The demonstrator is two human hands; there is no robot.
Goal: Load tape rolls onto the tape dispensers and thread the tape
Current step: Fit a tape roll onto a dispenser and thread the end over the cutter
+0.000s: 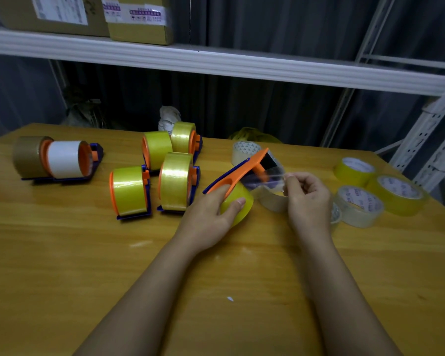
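Observation:
An orange and blue tape dispenser [242, 168] lies tilted at the middle of the wooden table [88, 265], with a yellow tape roll [239, 205] mounted on it. My left hand [211, 214] grips that roll and the dispenser's side plate. My right hand [306, 194] pinches the clear free end of the tape [270, 176], drawn out from the dispenser's front. Several loaded dispensers stand to the left: yellow ones [130, 191] [176, 185] [156, 149] [184, 137], and one with a white roll [64, 159] beside a brown roll [27, 155].
Loose tape rolls lie at the right: yellow ones [353, 170] [396, 195], a clear one [359, 205] and another clear one [244, 150] behind the held dispenser. A white metal shelf [216, 64] with cardboard boxes [139, 19] hangs over the table's far side.

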